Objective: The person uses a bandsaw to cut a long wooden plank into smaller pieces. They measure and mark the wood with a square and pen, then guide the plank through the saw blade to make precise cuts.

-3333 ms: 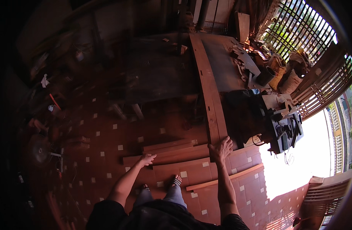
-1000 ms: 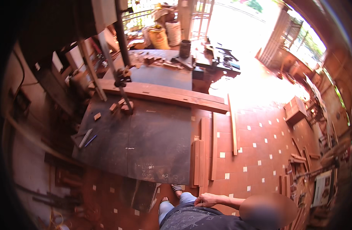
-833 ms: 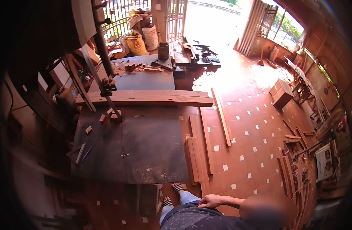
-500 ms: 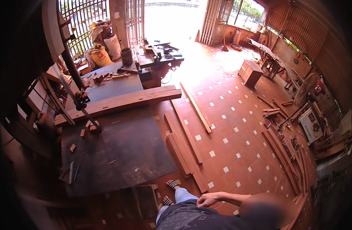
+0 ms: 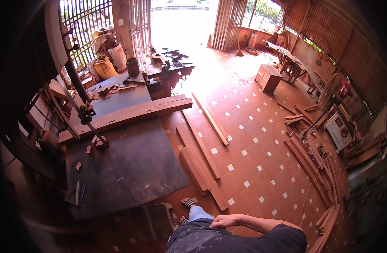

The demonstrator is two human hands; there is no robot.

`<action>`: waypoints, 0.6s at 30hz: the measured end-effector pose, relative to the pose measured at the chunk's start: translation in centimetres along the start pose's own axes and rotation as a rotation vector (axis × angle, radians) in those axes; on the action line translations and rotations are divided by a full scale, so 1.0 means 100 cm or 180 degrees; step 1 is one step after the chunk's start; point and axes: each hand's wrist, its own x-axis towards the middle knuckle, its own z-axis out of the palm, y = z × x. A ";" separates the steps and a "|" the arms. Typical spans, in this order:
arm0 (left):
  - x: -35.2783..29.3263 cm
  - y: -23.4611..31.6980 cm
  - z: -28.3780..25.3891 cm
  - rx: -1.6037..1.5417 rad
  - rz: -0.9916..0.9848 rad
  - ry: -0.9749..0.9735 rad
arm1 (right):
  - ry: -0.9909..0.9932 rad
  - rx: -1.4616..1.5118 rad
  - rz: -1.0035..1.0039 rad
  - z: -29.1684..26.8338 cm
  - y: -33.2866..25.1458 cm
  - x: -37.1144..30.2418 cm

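Observation:
My right hand (image 5: pixel 225 220) is at my waist, over the front of my dark patterned shirt (image 5: pixel 202 241). Its fingers curl in against the cloth, and what they hold, if anything, is hidden. Nowhere in the picture does my left hand show. Ahead and to the left is the dark flat table (image 5: pixel 134 164) of a band saw, whose blade guide (image 5: pixel 86 113) hangs above it. A long reddish timber beam (image 5: pixel 130 113) lies across its far side. Small wood offcuts (image 5: pixel 89 149) and a try square (image 5: pixel 77 193) rest on the table.
Long planks (image 5: pixel 197 168) lie on the tiled floor beside the saw table. More timber (image 5: pixel 309 168) and a cord (image 5: pixel 310 185) lie at the right. A wooden cabinet (image 5: pixel 268 79) stands farther back. Filled sacks (image 5: pixel 104 67) lean by the barred window.
The view has shifted slightly, so the floor and saw table sit a little farther left. My right hand stays at my waist, and more of my right sleeve shows.

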 end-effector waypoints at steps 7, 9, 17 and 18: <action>-0.035 -0.018 -0.020 -0.0338 -0.0114 -0.0012 | -0.0108 -0.0543 -0.0066 0.013 -0.093 0.035; -0.050 -0.027 -0.029 -0.0480 -0.0102 -0.0068 | -0.0342 -0.0656 -0.0260 0.017 -0.105 0.050; -0.062 -0.010 -0.013 0.0009 -0.0311 -0.0037 | -0.0199 -0.2107 0.0260 0.011 -0.111 0.094; -0.058 0.000 -0.012 -0.0005 -0.0331 -0.0038 | -0.0226 -0.2145 0.0445 0.004 -0.113 0.097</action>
